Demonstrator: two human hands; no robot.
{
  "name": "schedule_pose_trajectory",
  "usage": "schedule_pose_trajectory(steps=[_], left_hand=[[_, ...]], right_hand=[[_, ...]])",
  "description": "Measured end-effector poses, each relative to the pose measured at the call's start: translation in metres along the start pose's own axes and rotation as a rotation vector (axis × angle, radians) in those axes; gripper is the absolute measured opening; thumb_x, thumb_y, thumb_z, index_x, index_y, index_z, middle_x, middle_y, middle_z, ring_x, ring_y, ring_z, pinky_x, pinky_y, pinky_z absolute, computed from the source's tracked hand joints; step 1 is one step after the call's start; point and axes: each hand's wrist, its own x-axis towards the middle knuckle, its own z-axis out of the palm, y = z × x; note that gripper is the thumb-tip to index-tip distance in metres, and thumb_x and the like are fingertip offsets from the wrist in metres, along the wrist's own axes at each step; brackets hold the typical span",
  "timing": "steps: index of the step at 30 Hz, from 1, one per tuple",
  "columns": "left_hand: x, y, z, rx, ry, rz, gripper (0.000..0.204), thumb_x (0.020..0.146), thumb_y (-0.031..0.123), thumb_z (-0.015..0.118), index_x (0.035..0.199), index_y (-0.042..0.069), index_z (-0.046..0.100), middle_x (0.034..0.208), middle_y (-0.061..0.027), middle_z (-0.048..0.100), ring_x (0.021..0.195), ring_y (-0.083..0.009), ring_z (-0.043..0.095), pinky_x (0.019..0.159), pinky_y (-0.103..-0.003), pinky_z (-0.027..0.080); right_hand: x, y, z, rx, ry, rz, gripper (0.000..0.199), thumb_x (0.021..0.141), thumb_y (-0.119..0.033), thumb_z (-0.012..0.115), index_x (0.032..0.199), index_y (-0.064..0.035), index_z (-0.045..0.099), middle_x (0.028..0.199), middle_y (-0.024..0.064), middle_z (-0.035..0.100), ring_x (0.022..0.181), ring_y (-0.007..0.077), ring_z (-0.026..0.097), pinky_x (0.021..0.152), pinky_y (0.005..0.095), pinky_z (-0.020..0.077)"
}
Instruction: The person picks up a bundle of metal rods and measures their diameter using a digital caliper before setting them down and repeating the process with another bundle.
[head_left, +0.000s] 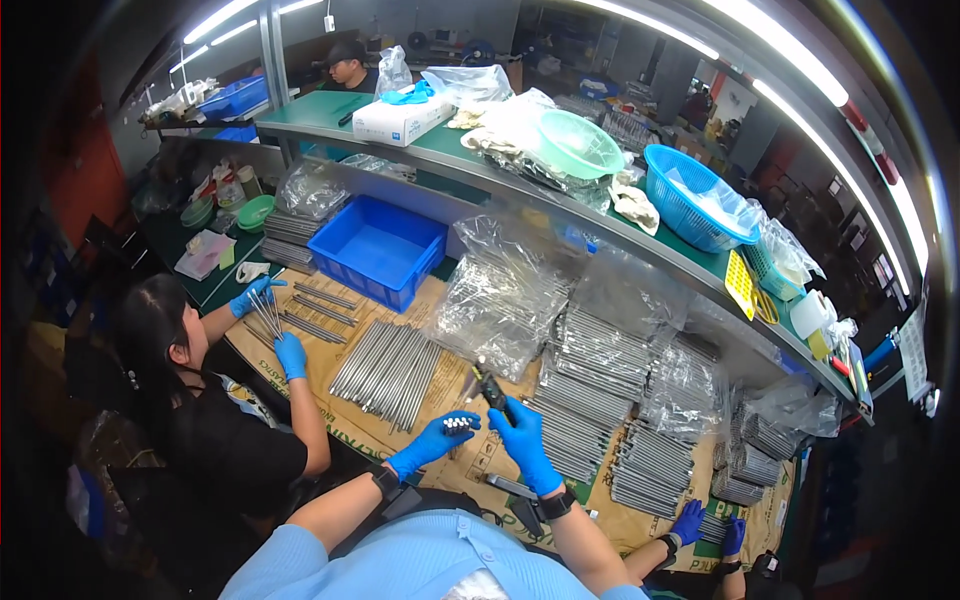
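My left hand [432, 447], in a blue glove, is closed round a small bundle of metal rods [457, 425], whose bright ends point up toward me. Beside it, my gloved right hand [522, 445] grips a black handheld tool [490, 387] with a yellowish part near its top; its exact kind does not show. Both hands are above the front of the paper-covered bench. Left of them lies a row of loose metal rods [385, 370]. More rods [560, 440] are stacked to the right of my right hand.
An empty blue bin [378, 250] stands behind the loose rods. Plastic-wrapped rods [500, 290] lie farther back. Overhead runs a green shelf [310, 112] carrying baskets and bags. A co-worker [200, 390] holds thin rods at left; another person's purple-gloved hands [690, 522] touch rods at lower right.
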Motion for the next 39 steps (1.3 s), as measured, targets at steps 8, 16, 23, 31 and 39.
schedule_pose_trajectory(steps=[8, 16, 23, 31, 39], left_hand=[[0.017, 0.014, -0.009, -0.134, 0.055, -0.003, 0.030, 0.092, 0.009, 0.051, 0.119, -0.001, 0.050, 0.110, -0.0090, 0.062, 0.107, -0.0182, 0.056, 0.094, -0.030, 0.042], [0.008, 0.016, -0.008, 0.040, 0.125, -0.013, 0.024, 0.089, 0.009, 0.057, 0.110, -0.001, 0.057, 0.102, -0.0092, 0.065, 0.097, -0.0143, 0.060, 0.087, -0.026, 0.046], [0.005, 0.027, 0.005, -0.034, 0.156, -0.084, 0.023, 0.088, 0.009, 0.058, 0.108, -0.002, 0.058, 0.100, -0.0090, 0.066, 0.096, -0.0133, 0.060, 0.086, -0.024, 0.047], [0.001, 0.027, 0.005, 0.063, 0.144, -0.074, 0.026, 0.088, 0.009, 0.058, 0.111, -0.002, 0.057, 0.101, -0.0084, 0.066, 0.093, -0.0125, 0.060, 0.084, -0.022, 0.047], [-0.006, 0.014, 0.003, 0.028, 0.196, 0.014, 0.026, 0.087, 0.009, 0.060, 0.111, 0.000, 0.059, 0.100, -0.0059, 0.065, 0.093, -0.0102, 0.059, 0.081, -0.022, 0.048]], right_hand=[[0.002, 0.006, -0.029, -0.180, 0.221, -0.051, 0.038, 0.078, -0.031, 0.070, 0.101, -0.0028, 0.062, 0.071, 0.0152, 0.063, 0.065, 0.0147, 0.063, 0.056, 0.0310, 0.0466], [-0.007, 0.009, -0.022, -0.662, 0.134, -0.027, 0.047, 0.076, -0.050, 0.065, 0.090, -0.0047, 0.064, 0.064, 0.0152, 0.061, 0.056, 0.0310, 0.060, 0.049, 0.0376, 0.0451], [-0.010, -0.002, -0.032, -0.776, -0.016, -0.025, 0.048, 0.076, -0.052, 0.064, 0.080, -0.0048, 0.065, 0.059, 0.0151, 0.059, 0.056, 0.0305, 0.061, 0.047, 0.0382, 0.0451], [-0.011, 0.004, -0.035, -0.752, -0.028, -0.012, 0.051, 0.075, -0.052, 0.065, 0.071, -0.0018, 0.064, 0.058, 0.0156, 0.058, 0.052, 0.0299, 0.058, 0.046, 0.0379, 0.0409], [-0.011, 0.004, -0.041, -0.722, -0.071, 0.045, 0.050, 0.075, -0.052, 0.066, 0.078, -0.0021, 0.067, 0.058, 0.0146, 0.059, 0.051, 0.0275, 0.058, 0.047, 0.0357, 0.0414]])
